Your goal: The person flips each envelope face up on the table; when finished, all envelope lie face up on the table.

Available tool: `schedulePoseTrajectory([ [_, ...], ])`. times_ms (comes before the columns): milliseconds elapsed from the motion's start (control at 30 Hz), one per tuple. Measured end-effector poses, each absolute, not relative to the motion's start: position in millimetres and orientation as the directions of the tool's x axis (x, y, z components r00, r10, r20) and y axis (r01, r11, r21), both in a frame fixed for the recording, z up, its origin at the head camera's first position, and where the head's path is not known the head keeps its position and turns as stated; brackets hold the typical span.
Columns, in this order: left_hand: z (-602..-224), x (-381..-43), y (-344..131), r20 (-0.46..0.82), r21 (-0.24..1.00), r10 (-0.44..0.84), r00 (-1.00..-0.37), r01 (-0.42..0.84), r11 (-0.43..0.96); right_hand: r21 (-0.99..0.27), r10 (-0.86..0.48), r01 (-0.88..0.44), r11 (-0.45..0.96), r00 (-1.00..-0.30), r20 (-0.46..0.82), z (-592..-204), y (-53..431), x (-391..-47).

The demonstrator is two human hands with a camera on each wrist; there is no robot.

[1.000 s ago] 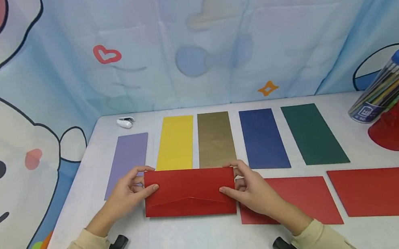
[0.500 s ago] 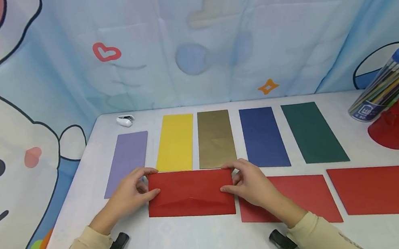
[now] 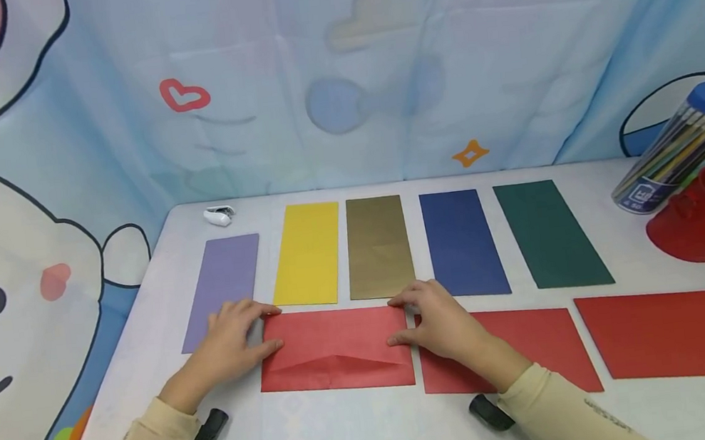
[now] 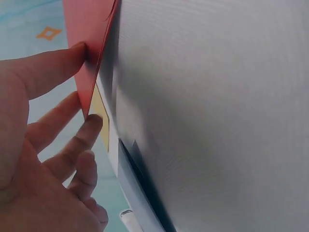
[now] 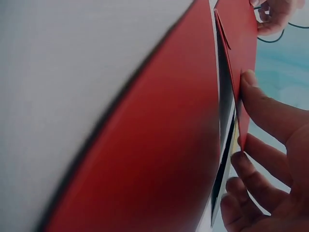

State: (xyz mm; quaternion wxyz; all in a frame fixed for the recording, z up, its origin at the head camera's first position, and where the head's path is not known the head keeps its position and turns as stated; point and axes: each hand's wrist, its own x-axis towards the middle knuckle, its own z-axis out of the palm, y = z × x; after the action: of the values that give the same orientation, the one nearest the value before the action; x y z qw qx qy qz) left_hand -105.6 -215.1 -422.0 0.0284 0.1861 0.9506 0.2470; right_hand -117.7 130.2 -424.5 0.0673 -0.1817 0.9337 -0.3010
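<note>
A red paper envelope (image 3: pixel 333 340) with a peaked flap line lies between my two hands, low over the front middle of the table. My left hand (image 3: pixel 226 341) pinches its left end; in the left wrist view the thumb lies on the face of the red envelope (image 4: pixel 89 29), and fingers reach behind it and to its corner. My right hand (image 3: pixel 441 329) pinches the right end in the same way. In the right wrist view the red envelope (image 5: pixel 239 38) stands slightly off the white table. Beside my right forearm lies another red envelope (image 3: pixel 527 345), partly covered by that arm.
A further red envelope (image 3: pixel 681 336) lies at the right. Behind stand purple (image 3: pixel 224 284), yellow (image 3: pixel 307 253), gold (image 3: pixel 379 246), blue (image 3: pixel 463 244) and green (image 3: pixel 552 235) paper rectangles in a row. A red mug (image 3: pixel 701 219), a pencil tub (image 3: pixel 674 150) and a small white stapler-like item (image 3: pixel 219 215) stand farther back.
Both hands have lowered the red envelope toward the table and tilted it flatter. It has shifted slightly toward me, and its face now looks lighter. The other papers have stayed put.
</note>
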Motion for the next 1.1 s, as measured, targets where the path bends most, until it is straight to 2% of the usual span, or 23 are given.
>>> schedulePoseTrajectory([
  [367,-427.4,-105.6,-213.1,0.009,0.439,0.385,-0.923,0.350,0.828,-0.548,-0.392,-0.302,0.780,-0.918,-0.052,-428.1,132.0,-117.9],
  [667,-419.2,-106.7,-199.8,0.048,0.457,0.415,-0.908,0.390,0.799,-0.603,-0.378,-0.271,0.750,-0.924,-0.055,-422.1,150.7,-110.0],
  [867,-409.9,-107.4,-176.0,0.064,0.536,0.469,-0.881,0.427,0.728,-0.626,-0.401,-0.279,0.728,-0.914,-0.058,-412.5,184.5,-100.0],
  [1100,-406.3,-109.9,-141.7,0.071,0.705,0.566,-0.821,0.443,0.554,-0.626,-0.373,-0.229,0.746,-0.921,-0.108,-403.4,236.4,-88.9],
])
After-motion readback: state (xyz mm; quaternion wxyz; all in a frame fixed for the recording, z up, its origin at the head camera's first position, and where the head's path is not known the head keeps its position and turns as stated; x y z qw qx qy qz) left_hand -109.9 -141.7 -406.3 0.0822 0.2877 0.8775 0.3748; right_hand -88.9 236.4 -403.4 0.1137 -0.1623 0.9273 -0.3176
